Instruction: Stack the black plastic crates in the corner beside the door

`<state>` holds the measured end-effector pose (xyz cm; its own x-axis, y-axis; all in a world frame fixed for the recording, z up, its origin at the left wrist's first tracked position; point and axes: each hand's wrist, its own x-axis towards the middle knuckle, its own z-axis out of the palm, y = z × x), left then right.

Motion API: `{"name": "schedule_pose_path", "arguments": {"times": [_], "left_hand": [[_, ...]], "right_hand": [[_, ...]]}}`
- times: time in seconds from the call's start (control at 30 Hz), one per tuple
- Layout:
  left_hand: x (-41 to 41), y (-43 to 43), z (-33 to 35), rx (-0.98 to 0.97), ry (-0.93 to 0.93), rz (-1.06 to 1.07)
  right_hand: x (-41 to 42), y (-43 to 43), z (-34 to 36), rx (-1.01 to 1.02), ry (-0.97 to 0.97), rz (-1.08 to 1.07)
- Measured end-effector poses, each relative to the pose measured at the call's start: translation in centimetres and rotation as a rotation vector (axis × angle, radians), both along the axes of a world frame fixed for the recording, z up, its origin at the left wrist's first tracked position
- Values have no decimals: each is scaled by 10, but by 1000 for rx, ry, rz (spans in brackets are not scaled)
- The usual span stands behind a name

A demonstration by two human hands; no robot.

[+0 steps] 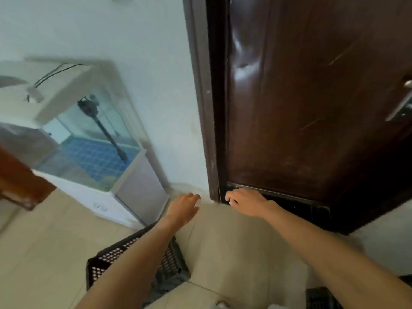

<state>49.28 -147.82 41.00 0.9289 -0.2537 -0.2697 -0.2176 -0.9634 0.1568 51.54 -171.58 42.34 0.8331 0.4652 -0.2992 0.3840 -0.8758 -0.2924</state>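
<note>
A black perforated crate (104,262) stands on the floor under my left forearm, partly hidden by it. A second black crate (296,208) sits at the foot of the brown door (312,108), in the shadow by the door frame. My right hand (247,202) has its fingers curled over that crate's left rim corner. Just left of the door frame, my left hand (184,209) hovers over the floor at the base of the wall, fingers stretched and holding nothing. A piece of a third black crate (318,297) shows at the bottom right edge.
A glass fish tank (93,148) on a white cabinet stands against the pale wall to the left. A brown wooden piece of furniture (20,181) juts in at the far left. The floor is beige tile. The door's metal handle (401,108) is at the right edge.
</note>
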Motion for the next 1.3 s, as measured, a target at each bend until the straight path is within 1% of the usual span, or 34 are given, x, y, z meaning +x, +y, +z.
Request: {"name": "schedule_pose_path", "arguments": {"times": [0.13,0.3,0.47,0.6,0.8,1.0,1.17,1.3], "left_hand": [[-40,71,-11,12,49,221],[-103,117,-30,2,150,460],[-142,151,-48,5,232,608],[-155,183,-60,1,264,654],[-140,269,-89,-21,281,629],[-110,366,-122,-80,277,484],[-90,434,-147,-71,333,329],[-71,460,-167,-51,346,211]], "right_hand": [[10,74,-9,-15,102,218],[17,141,-38,-89,240,456],[11,195,-66,-119,332,551],[5,230,-85,-171,381,589],[1,298,-117,-108,406,451],[-13,354,-156,-125,444,162],[-58,385,-176,-128,485,-125],[-111,395,-191,-106,554,-242]]}}
